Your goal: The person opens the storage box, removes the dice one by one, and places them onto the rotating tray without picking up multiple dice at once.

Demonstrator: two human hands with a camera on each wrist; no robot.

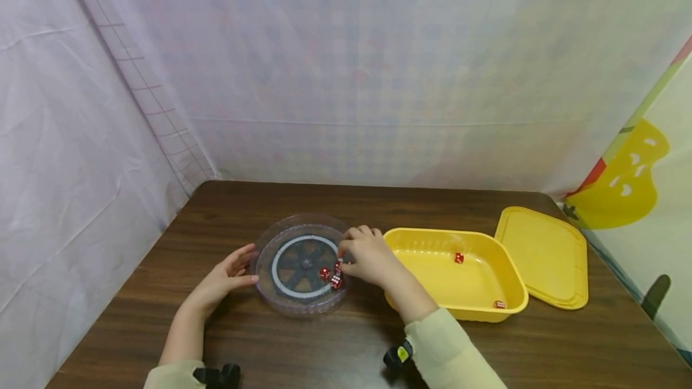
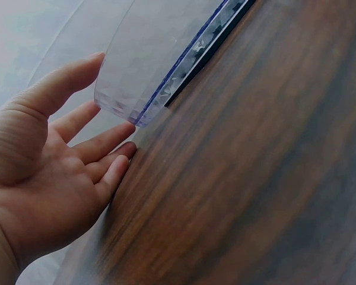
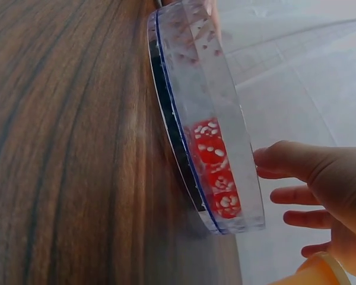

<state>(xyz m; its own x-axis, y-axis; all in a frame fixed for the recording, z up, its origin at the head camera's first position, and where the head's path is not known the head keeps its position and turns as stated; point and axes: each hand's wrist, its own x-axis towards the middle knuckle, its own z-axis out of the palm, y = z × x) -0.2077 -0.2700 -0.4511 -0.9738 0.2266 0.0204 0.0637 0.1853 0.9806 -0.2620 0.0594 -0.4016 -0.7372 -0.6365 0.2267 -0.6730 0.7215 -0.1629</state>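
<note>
1. Red dice (image 1: 336, 282) lie in the clear dish (image 1: 297, 307) on the counter (image 1: 303, 353), seemingly the part done.
2. Fingers of the right hand (image 1: 372, 257) are at its rim; I cannot tell whether they grasp anything.
3. The left hand (image 1: 227, 278), fingers relaxed, touches the opposite side.
4. Two more dice (image 1: 459, 258) in the yellow tub (image 1: 443, 287) seem left.

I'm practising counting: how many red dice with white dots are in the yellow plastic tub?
2: one die near the far wall of the tub, another in its near right corner. The right forearm may hide more.
</note>
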